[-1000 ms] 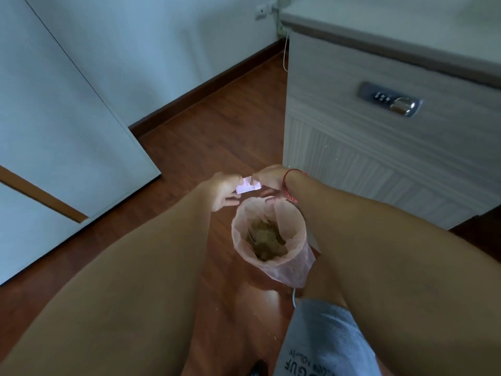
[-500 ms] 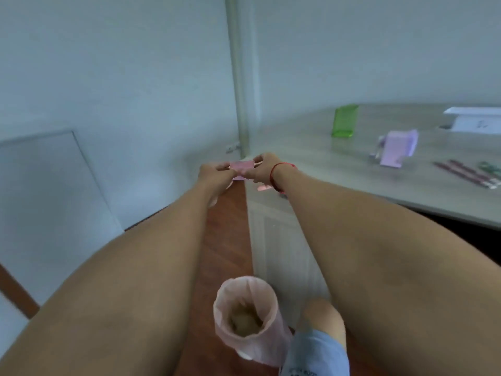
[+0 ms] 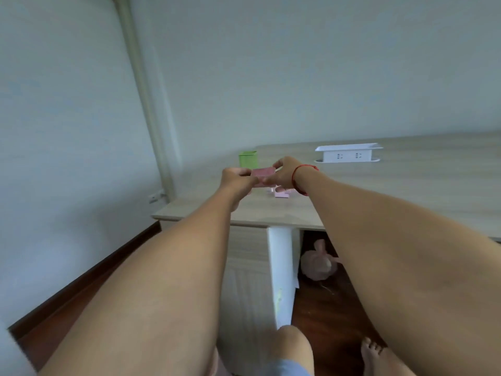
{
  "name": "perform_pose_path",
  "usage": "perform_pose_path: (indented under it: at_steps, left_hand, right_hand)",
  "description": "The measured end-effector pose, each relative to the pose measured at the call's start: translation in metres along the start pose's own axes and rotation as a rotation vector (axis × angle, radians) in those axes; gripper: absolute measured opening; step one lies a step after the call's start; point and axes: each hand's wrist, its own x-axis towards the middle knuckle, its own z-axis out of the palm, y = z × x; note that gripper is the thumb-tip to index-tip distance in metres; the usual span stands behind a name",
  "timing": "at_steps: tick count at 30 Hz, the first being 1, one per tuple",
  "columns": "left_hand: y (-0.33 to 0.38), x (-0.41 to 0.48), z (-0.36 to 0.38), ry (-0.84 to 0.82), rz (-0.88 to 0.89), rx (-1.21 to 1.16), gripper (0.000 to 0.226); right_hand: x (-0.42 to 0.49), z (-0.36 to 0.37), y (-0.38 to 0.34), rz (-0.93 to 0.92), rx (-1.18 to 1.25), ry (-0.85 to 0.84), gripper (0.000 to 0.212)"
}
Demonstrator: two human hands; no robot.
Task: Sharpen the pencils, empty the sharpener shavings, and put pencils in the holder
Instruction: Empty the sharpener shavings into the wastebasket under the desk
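Both my hands hold a small pink shavings tray point(image 3: 262, 172) in the air above the desk's left end. My left hand point(image 3: 236, 178) pinches its left end and my right hand point(image 3: 284, 169) pinches its right end. Just below them the pink sharpener point(image 3: 282, 193) stands on the wooden desk point(image 3: 406, 185), mostly hidden by my right hand. A green pencil holder point(image 3: 247, 159) stands behind the tray near the wall. No pencils show in this view.
A white power strip box point(image 3: 348, 153) sits on the desk at the back. Under the desk, a pink bag point(image 3: 317, 263) lies on the dark wood floor beside a white desk leg point(image 3: 282, 278). My knee and bare foot show at the bottom.
My view has risen from the lined bin on the floor to the desk top. Both hands carried the pink tray up and right, over the desk near the sharpener.
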Motion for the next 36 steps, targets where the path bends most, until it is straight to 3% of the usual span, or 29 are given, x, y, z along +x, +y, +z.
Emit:
perform_pose_path:
  at_steps: [3,7,11,17,23,28,33,36]
  left_hand:
    - [0.003,0.014,0.037,-0.04,-0.015,0.026,0.025]
    - [-0.002,0.04,0.073,0.063,-0.039,0.013,0.014]
    - [-0.015,0.072,0.089,0.269,-0.008,0.086,0.035]
    - [-0.047,0.109,0.109,0.164,0.054,0.277,0.072]
    - [-0.069,0.111,0.121,0.253,0.076,0.273,0.071]
    - [-0.066,0.113,0.123,0.309,0.045,0.236,0.057]
    - [-0.063,0.117,0.123,0.315,0.002,0.198,0.053]
    - [-0.066,0.112,0.121,0.258,0.033,0.202,0.065]
  right_hand:
    - [0.004,-0.019,0.026,0.051,0.057,0.049,0.057]
    - [0.018,-0.033,0.061,0.126,0.068,0.101,0.054]
    - [0.038,-0.037,0.09,0.183,0.009,0.093,0.054]
    - [0.066,-0.031,0.109,0.234,-0.106,0.101,0.049]
    - [0.083,-0.031,0.109,0.252,-0.129,0.152,0.045]
    - [0.09,-0.023,0.11,0.262,-0.034,0.168,0.063]
    - [0.093,-0.019,0.106,0.249,-0.008,0.174,0.052]
    - [0.095,-0.018,0.105,0.206,-0.055,0.152,0.028]
